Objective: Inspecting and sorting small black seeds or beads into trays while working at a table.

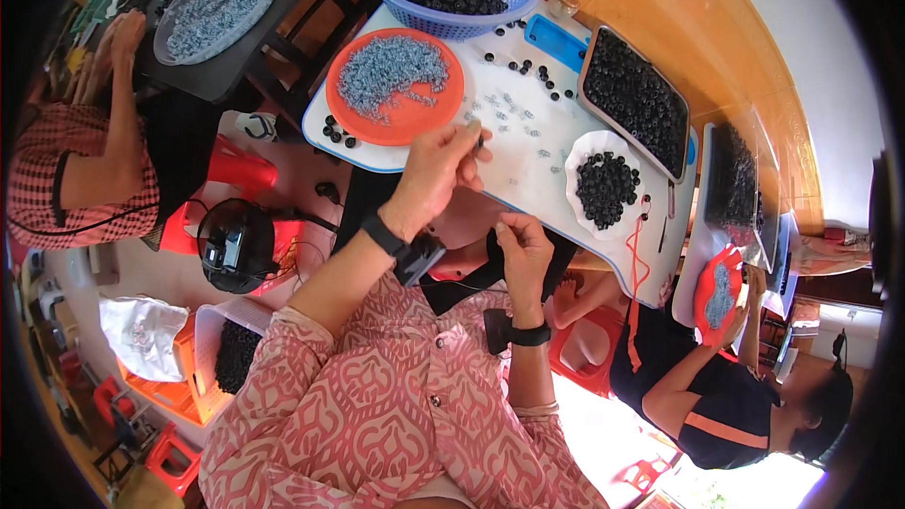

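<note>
- A small black piece (479, 143) is being gripped between the thumb and fingertips of the left hand (438, 170), above the near edge of the white table (566, 123); it is showing too little for its long axis, or the way it is pointing, to be told.
- Nearer the body and to the right of that grip, the right hand (525, 250) is being held up with thumb and fingertips drawn close together; whether anything is being pinched there cannot be told.
- Just beyond the grip, small clear pieces (502, 115) are being left scattered on the tabletop, their long axes pointing in various directions.
- Beside the grip, to its left and beyond, a heap of bluish clear pieces (391, 71) is being held by a round red plate (405, 127).
- Well right of the grip, a heap of black pieces (608, 188) is being carried by a white scalloped plate (603, 139).
- Farther beyond the grip, loose black pieces (525, 68) are being spread near a blue tray (556, 42).
- Beyond and right of these, more black pieces are being contained by a metal-rimmed tray (650, 159).
- Farthest straight ahead, black pieces are being held in a violet-blue basket (452, 24).
- Far right of the grip, a red dish (709, 306) is being held by a co-worker (698, 405).
</note>
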Demonstrator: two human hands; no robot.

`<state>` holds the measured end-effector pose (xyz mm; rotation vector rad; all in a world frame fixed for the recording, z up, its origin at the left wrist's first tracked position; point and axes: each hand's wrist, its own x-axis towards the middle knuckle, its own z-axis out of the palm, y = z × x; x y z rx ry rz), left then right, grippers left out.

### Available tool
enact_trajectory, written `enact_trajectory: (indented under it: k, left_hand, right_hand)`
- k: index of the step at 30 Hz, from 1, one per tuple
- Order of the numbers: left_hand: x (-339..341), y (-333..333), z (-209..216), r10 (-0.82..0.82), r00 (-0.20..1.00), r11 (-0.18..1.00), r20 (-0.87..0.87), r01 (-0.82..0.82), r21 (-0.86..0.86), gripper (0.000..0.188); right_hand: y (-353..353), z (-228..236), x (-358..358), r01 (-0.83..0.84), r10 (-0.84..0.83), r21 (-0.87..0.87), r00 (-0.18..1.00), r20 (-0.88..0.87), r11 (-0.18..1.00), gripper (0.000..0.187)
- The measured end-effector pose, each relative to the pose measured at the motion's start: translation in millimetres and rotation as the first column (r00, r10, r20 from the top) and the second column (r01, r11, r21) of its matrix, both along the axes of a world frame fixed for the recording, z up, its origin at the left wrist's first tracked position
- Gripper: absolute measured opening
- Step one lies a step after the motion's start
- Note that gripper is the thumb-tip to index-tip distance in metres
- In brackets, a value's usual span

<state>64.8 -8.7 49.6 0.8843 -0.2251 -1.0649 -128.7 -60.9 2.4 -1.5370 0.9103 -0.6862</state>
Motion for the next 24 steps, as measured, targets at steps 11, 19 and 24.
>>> enact_trajectory:
  k: [11, 19, 24]
  left_hand:
    - [129, -72, 49, 0.340, 0.929, 0.939, 0.149, -0.325, -0.115, 0.028]
    - [43, -45, 26, 0.094, 0.936, 0.990, 0.340, -0.124, 0.068, 0.021]
    - [-9, -35, -19, -0.159, 0.521, 0.953, 0.838, -0.142, 0.269, 0.012]
  right_hand:
    - [5, 2, -5, -0.015, 0.013, 0.049, 0.999, 0.041, 0.999, 0.008]
    - [-2, -13, -22, 0.024, -0.024, 0.038, 1.000, 0.003, 0.999, 0.009]
    - [-5, -10, -20, 0.025, -0.026, 0.035, 0.999, 0.022, 0.999, 0.010]
